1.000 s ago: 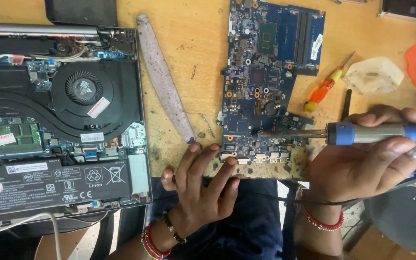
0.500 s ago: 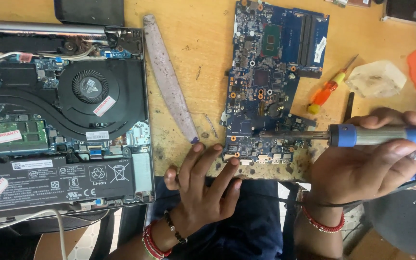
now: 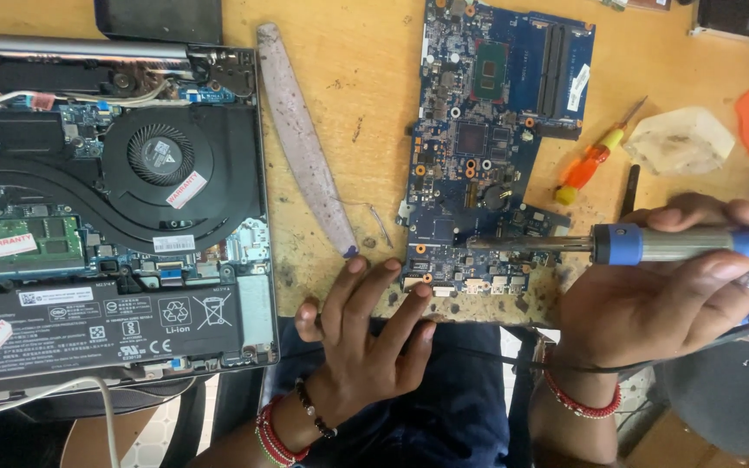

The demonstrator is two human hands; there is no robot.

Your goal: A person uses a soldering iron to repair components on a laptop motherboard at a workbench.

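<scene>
Wooden desk point(image 3: 357, 104), seen from above, with repair items laid out. Circuit board point(image 3: 487, 147): blue, bare, lying flat at centre right, its near edge close to the desk's front edge. Soldering iron point(image 3: 652, 244): blue collar and grey handle, held level; its metal tip rests over the lower part of the circuit board, though whether it actually touches a part there cannot be told. Right hand point(image 3: 661, 303): grip wrapped tight around the soldering iron's handle, fingers over the top, a ring on one finger, red beads at the wrist. Left hand point(image 3: 366, 334): fingers spread and laid flat, fingertips pressing on the near edge of the circuit board, holding nothing; bead bracelets at the wrist. Open laptop point(image 3: 106, 217): at left, bottom cover off, showing a round fan, a memory stick and a black battery. Grey flat strip point(image 3: 305, 139): lying slantwise between the laptop and the circuit board. Small screwdriver point(image 3: 591, 160): orange and yellow handle, just right of the circuit board. Lump of clear plastic point(image 3: 678, 139): further right, near the screwdriver.
</scene>
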